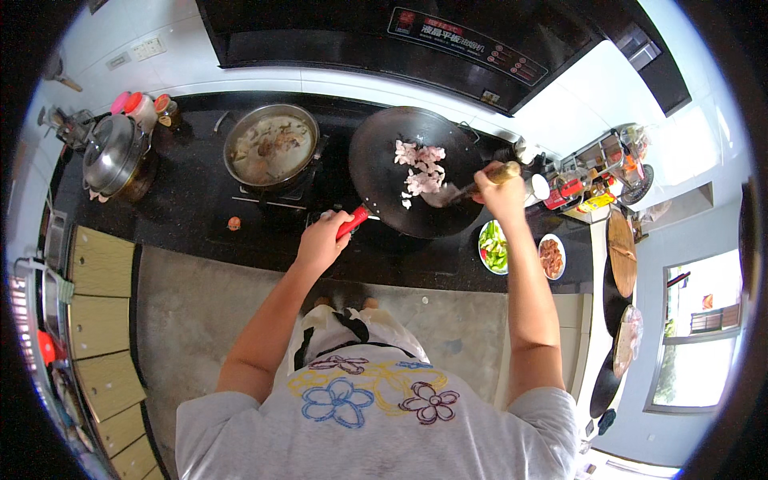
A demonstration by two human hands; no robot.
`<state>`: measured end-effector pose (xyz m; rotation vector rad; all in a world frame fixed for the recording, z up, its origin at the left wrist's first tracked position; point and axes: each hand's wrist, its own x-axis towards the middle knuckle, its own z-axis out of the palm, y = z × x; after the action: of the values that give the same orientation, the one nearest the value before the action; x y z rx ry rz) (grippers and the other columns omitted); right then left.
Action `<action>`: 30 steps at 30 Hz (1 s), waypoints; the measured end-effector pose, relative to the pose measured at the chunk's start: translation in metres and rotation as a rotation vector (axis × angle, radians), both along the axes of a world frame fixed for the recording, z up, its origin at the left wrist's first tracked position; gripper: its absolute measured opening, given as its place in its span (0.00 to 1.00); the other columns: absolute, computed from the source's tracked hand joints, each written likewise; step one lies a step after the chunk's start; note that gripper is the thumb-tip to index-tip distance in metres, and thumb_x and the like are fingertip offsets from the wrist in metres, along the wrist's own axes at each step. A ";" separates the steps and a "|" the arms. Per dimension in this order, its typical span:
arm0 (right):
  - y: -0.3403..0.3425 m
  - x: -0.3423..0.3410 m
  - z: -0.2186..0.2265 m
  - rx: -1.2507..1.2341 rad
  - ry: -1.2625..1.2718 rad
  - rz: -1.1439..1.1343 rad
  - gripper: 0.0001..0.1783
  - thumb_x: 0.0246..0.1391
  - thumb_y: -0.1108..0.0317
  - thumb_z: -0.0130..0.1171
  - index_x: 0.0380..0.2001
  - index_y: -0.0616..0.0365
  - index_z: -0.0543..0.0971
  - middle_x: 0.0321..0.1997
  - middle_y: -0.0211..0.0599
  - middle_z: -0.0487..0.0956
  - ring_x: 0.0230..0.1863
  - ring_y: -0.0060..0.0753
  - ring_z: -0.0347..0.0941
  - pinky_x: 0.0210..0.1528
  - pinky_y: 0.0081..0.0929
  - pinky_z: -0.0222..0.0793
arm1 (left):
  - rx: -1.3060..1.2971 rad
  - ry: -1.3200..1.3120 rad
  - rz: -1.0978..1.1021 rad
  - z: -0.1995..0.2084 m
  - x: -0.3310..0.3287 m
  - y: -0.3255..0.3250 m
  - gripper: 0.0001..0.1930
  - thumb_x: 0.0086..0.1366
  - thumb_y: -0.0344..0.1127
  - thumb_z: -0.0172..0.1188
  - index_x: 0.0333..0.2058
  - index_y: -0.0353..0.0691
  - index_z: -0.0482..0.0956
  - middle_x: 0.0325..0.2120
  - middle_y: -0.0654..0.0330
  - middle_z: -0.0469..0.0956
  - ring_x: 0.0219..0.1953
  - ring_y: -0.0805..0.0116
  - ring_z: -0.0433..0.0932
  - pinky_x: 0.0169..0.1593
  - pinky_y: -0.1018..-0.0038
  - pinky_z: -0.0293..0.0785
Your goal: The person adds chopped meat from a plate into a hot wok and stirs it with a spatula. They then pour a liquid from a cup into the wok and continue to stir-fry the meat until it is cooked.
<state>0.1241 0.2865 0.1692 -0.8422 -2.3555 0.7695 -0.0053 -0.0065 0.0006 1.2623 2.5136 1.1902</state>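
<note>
My left hand (322,241) is closed round the red handle (352,222) of a large black wok (384,192). Pale, pinkish pieces of meat (422,168) lie in a loose heap inside the wok. In my right hand (498,194) is a spatula with a wooden grip (505,171); its metal blade (442,197) rests inside the wok at the right edge of the meat. Just right of the wok stand a bowl of cut green and red peppers (494,248) and a bowl of brownish sliced meat (551,257), partly behind my right forearm.
Left of the wok, a steel pan (270,148) of cloudy broth sits on a burner. A lidded steel pot (117,156) and several jars (144,110) occupy the counter's left end. The black range hood (336,40) hangs behind. Seasoning bottles and a rack (596,180) crowd the right.
</note>
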 end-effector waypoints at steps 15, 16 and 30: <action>0.025 0.017 -0.090 -0.590 0.377 0.083 0.03 0.60 0.75 0.56 0.34 0.64 0.75 0.32 0.42 0.80 0.29 0.32 0.81 0.32 0.26 0.83 | -0.007 0.001 0.000 -0.002 0.001 0.001 0.18 0.56 0.32 0.66 0.46 0.46 0.74 0.36 0.51 0.76 0.38 0.46 0.78 0.39 0.59 0.76; 0.024 0.026 -0.088 -0.620 0.388 0.101 0.03 0.59 0.75 0.56 0.34 0.66 0.75 0.33 0.43 0.80 0.27 0.34 0.81 0.31 0.26 0.83 | -0.022 -0.003 0.005 -0.002 0.001 0.001 0.18 0.56 0.32 0.66 0.46 0.46 0.74 0.36 0.51 0.76 0.38 0.46 0.78 0.39 0.59 0.75; 0.001 0.016 0.015 -0.625 0.168 -0.059 0.08 0.52 0.74 0.57 0.26 0.70 0.74 0.23 0.47 0.78 0.16 0.40 0.79 0.17 0.28 0.79 | 0.002 -0.006 0.012 -0.004 -0.001 0.004 0.17 0.56 0.32 0.66 0.45 0.45 0.75 0.37 0.52 0.77 0.39 0.47 0.78 0.42 0.60 0.76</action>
<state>0.1402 0.2876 0.1844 -1.0339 -1.9426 1.5248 -0.0060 -0.0029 -0.0035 1.2444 2.5194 1.1977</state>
